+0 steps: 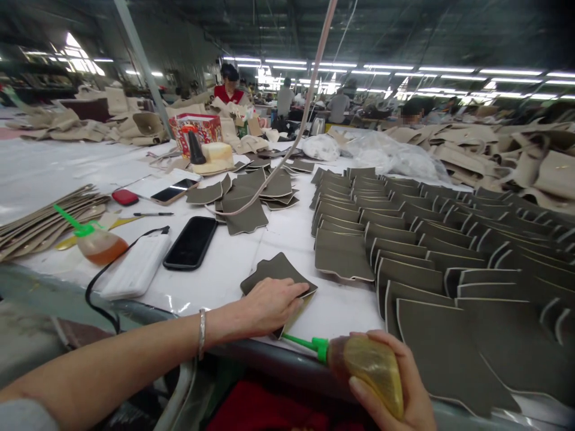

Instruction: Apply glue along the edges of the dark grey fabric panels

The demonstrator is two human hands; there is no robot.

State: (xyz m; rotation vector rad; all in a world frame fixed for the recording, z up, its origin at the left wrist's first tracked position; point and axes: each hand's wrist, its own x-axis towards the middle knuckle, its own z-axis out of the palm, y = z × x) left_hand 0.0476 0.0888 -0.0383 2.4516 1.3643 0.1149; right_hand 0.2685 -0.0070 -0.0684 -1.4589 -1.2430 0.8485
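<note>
My left hand (269,305) lies flat, fingers together, pressing on a small stack of grey-green cut leather pieces (276,270) at the table's front edge. My right hand (406,389) is wrapped round a squeeze bottle of amber glue (372,368). The bottle's green nozzle points left at the lower edge of that stack. Several rows of the same grey pieces (431,251) lie overlapped on the white table (251,251) to the right.
A black phone (191,241), a white power bank (137,266) with a cable, a second glue bottle (96,239), a pen, another phone (173,191) and a red case lie left. A hose (305,114) hangs down. Other workers sit at the far end among beige pieces.
</note>
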